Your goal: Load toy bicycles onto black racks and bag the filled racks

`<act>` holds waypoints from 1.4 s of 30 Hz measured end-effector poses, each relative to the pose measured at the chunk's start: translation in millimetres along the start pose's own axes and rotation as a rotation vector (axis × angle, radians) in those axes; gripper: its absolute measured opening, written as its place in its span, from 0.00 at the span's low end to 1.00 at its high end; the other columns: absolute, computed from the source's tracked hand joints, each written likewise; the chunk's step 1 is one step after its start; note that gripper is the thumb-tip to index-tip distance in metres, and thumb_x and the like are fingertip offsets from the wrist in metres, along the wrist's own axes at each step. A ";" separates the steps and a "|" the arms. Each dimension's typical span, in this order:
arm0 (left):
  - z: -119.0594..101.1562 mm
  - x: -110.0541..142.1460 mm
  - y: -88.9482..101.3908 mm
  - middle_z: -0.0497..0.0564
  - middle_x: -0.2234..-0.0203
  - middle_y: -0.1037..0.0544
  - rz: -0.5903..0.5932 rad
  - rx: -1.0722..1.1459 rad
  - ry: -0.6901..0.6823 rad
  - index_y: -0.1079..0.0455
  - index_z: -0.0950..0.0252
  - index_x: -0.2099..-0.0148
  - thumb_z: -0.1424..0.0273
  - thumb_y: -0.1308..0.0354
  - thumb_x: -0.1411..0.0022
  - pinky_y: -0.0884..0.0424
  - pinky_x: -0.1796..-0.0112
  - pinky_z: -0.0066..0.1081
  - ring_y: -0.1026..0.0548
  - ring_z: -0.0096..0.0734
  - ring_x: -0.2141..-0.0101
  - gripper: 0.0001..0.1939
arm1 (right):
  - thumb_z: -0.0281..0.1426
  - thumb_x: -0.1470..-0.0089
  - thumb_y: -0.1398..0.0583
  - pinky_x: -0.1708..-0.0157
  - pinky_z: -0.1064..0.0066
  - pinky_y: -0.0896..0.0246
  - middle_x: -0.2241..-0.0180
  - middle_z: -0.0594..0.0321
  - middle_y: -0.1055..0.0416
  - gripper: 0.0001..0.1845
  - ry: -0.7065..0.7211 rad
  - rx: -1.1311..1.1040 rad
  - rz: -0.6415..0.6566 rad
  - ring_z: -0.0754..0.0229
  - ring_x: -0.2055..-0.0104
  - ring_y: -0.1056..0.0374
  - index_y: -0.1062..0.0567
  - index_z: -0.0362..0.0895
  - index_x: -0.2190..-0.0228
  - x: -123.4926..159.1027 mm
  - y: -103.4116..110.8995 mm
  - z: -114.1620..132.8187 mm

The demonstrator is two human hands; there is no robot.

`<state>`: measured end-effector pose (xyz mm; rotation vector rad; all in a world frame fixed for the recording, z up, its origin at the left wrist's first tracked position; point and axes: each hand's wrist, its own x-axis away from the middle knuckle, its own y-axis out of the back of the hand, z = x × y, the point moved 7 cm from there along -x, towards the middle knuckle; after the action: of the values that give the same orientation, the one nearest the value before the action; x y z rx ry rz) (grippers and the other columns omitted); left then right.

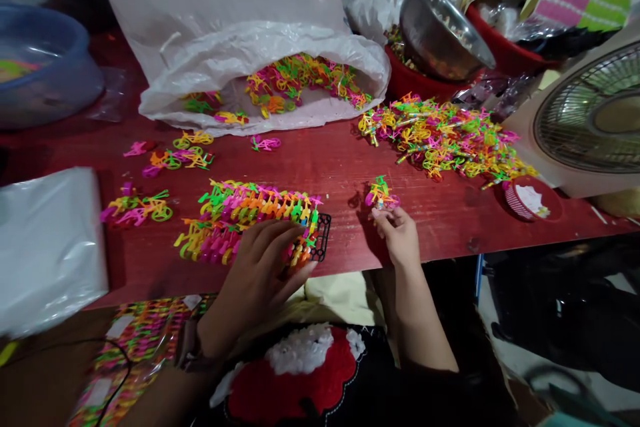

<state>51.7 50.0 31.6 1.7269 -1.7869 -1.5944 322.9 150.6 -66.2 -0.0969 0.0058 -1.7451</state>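
In my right hand (pixel 400 233), thumb and fingers are pinched on a small plastic toy bicycle (pixel 383 195) in orange, green, pink and purple, held just above the red table. My left hand (pixel 267 257) curves over the near right end of two rows of similar bright plastic toys (pixel 260 203). Its thumb and fingers are apart, with some toys visible between them; whether the fingertips touch them I cannot tell. A black plastic rack (pixel 323 237) sticks out from under the rows at their right end. My left palm hides part of the front row.
A white plastic bag (pixel 265 47) lies open behind, spilling similar toys. At the right are a big heap of toys (pixel 445 137), a fan (pixel 595 113) and a small red basket (pixel 533 200). Loose toys (pixel 183 155) and a white packet (pixel 50 240) lie left, near a blue basin (pixel 45 67).
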 end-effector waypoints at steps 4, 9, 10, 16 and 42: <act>-0.8 1.3 -12.5 0.61 0.50 0.22 -0.033 -0.197 -0.061 0.35 0.65 0.40 0.60 0.33 0.36 0.32 0.45 0.51 0.26 0.51 0.49 0.27 | 0.38 0.55 0.25 0.82 0.79 0.52 0.71 0.65 0.26 0.20 -0.176 -0.416 0.050 0.72 0.79 0.47 0.21 0.43 0.63 -0.5 -13.9 -4.1; 2.4 12.3 -5.5 0.61 0.53 0.21 -0.182 -0.045 -0.106 0.33 0.66 0.42 0.65 0.37 0.34 0.30 0.48 0.48 0.25 0.49 0.51 0.21 | 0.29 0.49 0.28 0.83 0.84 0.47 0.70 0.67 0.31 0.11 -0.297 -0.757 0.186 0.73 0.77 0.44 0.23 0.43 0.64 2.6 -26.3 -2.0; 3.4 14.8 -0.8 0.60 0.55 0.21 -0.251 -0.012 -0.097 0.33 0.66 0.44 0.68 0.39 0.34 0.30 0.49 0.48 0.24 0.49 0.51 0.18 | 0.29 0.46 0.30 0.83 0.84 0.47 0.71 0.67 0.32 0.09 -0.326 -0.797 0.213 0.73 0.77 0.45 0.23 0.44 0.63 3.7 -28.5 -2.0; 5.9 11.8 -9.3 0.58 0.56 0.19 -0.244 -0.202 -0.004 0.29 0.64 0.47 0.75 0.36 0.39 0.32 0.49 0.47 0.23 0.47 0.53 0.18 | 0.30 0.32 0.43 0.86 0.82 0.50 0.73 0.70 0.41 0.07 -0.335 -0.855 0.260 0.71 0.82 0.54 0.24 0.45 0.57 2.7 -23.9 7.6; -28.1 -26.3 -2.8 0.58 0.53 0.20 -0.078 0.223 -0.170 0.34 0.64 0.38 0.81 0.45 0.35 0.30 0.52 0.43 0.24 0.41 0.54 0.24 | 0.48 0.42 0.35 0.86 0.77 0.63 0.86 0.78 0.56 0.19 -0.419 -0.671 0.816 0.70 0.85 0.64 0.29 0.46 0.71 98.2 -76.3 38.2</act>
<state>82.2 56.7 54.4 1.8244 -2.0721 -1.6732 233.6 69.4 -17.6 -0.8310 0.2861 -0.8255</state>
